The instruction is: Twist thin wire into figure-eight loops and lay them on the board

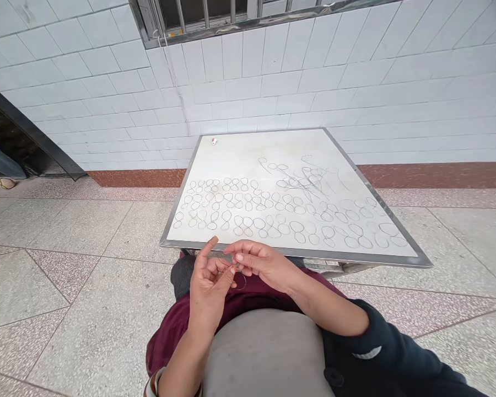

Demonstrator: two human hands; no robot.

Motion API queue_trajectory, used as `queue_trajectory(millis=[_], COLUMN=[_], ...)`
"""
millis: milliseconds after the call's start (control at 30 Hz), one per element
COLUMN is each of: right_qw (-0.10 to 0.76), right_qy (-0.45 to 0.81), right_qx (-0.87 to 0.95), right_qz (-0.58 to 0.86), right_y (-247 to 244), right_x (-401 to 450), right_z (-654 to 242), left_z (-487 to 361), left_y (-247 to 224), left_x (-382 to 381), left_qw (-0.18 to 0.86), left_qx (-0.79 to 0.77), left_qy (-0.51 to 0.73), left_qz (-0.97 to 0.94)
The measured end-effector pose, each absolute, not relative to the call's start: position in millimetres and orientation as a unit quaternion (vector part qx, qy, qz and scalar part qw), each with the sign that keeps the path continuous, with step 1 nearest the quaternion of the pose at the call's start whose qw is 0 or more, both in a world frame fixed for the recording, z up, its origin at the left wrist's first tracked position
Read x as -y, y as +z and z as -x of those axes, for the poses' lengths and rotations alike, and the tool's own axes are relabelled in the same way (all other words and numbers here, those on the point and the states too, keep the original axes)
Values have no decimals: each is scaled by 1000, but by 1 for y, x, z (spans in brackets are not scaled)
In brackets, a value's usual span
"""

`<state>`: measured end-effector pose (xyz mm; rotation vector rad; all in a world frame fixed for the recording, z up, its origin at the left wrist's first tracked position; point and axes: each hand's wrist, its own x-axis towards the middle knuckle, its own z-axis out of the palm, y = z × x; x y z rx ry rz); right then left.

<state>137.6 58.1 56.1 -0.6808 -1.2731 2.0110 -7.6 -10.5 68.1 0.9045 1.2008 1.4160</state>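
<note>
Below the left fingers (225,279) and right fingers (248,261) — both pinching it — hangs a wire loop (245,283) (partly hidden).

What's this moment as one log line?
left hand: pinching thin wire loop | right hand: fingers at loop, grip unclear | white-topped table: looped wires in rows, tangled wires behind

Wall (248,88): white-tiled, red-brown skirting (417,177).
Window (233,12): upright metal bars (205,14).
Floor (107,309): speckled slabs, pale and pinkish.
Desk (240,151): white, grey edging (334,256).
</note>
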Motion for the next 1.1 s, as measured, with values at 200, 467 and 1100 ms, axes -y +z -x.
queue_trajectory(millis=[200, 467, 1100], right_qw=[341, 461, 188], right_qy=[812, 704, 587], right_qx=[430, 473, 763], right_qz=[198, 261, 196], right_y=[51, 44, 66], right_x=[-60, -43, -91], right_z=[-136, -124, -137], left_z=[9, 9, 12], left_y=[70, 65, 66], left_x=[11, 8, 15], left_qw=[542, 532, 542], left_qx=[-484, -494, -528], left_qy=[588, 598, 526], left_qz=[-356, -340, -389])
